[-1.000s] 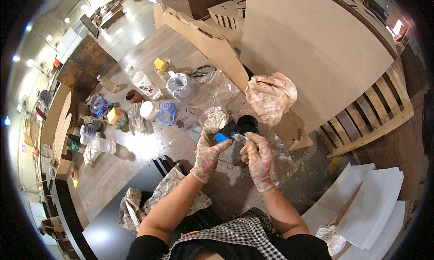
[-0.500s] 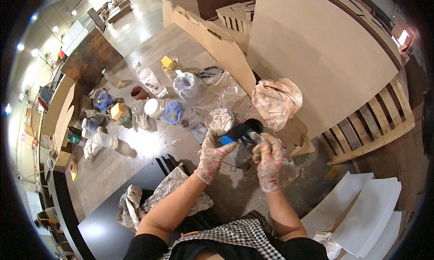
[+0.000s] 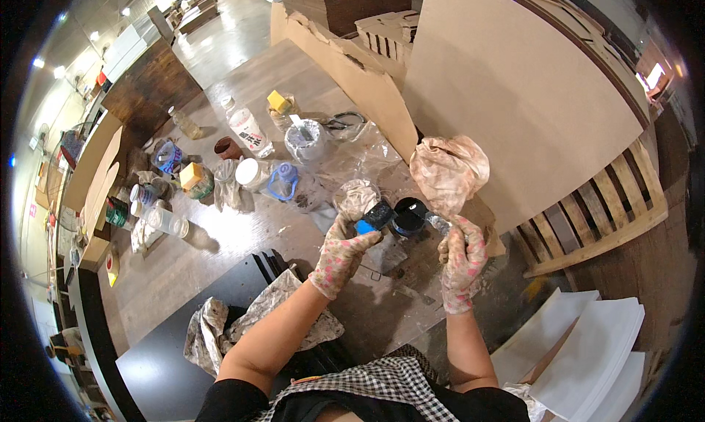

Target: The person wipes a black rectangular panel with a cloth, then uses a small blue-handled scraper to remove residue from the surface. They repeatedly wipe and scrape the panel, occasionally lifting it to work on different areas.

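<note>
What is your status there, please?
Left hand gripping black-and-blue block; right hand holding small smeared tool. Open black tub between block and tool. Crumpled beige cloth just beyond.

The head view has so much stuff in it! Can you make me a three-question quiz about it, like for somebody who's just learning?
1. Which hand holds the blue and black block?

2. True or false: in the picture, the black cup is to the right of that block.

3. Pick one: what pattern is on the apron?
a) stripes
b) checks
c) flowers

Key:
1. The left hand.
2. True.
3. b
</note>
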A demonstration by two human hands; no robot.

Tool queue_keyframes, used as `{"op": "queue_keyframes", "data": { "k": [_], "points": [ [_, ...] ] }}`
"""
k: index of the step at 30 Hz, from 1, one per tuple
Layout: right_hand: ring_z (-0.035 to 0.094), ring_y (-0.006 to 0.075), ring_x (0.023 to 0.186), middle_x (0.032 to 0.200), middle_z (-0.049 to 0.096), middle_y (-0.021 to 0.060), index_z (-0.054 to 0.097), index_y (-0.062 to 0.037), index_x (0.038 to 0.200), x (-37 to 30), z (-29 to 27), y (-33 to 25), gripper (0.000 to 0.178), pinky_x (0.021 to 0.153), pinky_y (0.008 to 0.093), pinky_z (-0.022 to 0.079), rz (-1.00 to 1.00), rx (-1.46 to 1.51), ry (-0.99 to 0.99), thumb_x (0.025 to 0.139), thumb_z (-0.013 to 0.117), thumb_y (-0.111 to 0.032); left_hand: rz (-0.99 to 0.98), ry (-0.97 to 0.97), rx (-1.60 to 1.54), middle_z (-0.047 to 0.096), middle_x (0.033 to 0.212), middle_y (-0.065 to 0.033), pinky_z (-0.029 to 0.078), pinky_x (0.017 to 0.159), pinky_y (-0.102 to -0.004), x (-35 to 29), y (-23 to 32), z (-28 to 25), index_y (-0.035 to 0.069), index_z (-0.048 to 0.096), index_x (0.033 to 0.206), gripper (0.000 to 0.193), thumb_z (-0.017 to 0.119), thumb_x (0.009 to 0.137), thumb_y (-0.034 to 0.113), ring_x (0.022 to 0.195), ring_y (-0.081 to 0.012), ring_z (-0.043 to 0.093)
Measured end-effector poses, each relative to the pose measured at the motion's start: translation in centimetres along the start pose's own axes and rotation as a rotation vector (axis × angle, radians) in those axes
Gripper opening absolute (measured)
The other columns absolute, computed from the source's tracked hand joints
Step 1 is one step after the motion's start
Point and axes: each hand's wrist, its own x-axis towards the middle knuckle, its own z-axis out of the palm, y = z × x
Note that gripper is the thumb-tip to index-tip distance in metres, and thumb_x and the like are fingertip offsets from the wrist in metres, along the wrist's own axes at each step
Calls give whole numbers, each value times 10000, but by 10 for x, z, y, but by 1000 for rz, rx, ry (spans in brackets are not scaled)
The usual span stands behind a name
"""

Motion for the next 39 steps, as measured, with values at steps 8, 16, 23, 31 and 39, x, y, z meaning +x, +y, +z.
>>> {"op": "queue_keyframes", "data": {
  "k": [8,16,23,31,39],
  "points": [
    [522,50,574,763,581,-2,606,-45,1115,-9,12,-1,186,466,182,412,178,78,-119,954,544,-115,47,77,150,613,1141,-112,515,901,-336,0,-1,0,8,496,1186,443,679,791,-74,1018,-213,620],
    [489,57,528,682,563,0,601,-56,1103,-8,10,3,172,442,199,387,262,92,-106,960,545,-133,45,47,178,590,1209,-45,436,980,-302,1,0,-1,29,484,1293,589,725,762,-50,1109,-153,551],
    [477,57,522,683,561,-2,596,-62,1110,-12,20,12,166,452,199,385,198,136,-239,965,539,-121,68,1,296,600,1169,-45,454,949,-298,0,0,0,23,516,1224,536,756,747,-34,1056,-143,567],
    [474,62,559,722,549,16,552,-46,1172,-17,22,28,218,485,214,405,-98,121,-175,984,488,-138,56,94,305,602,1140,-48,473,907,-286,0,-3,0,20,518,1206,541,776,732,-25,1012,-133,575],
    [511,67,590,748,581,13,554,-65,1209,-25,20,30,243,535,218,448,-102,81,-262,974,511,-110,-29,141,434,620,1039,-60,480,855,-288,-1,-3,0,14,529,1125,478,786,723,-4,939,-144,585]
  ]
}}
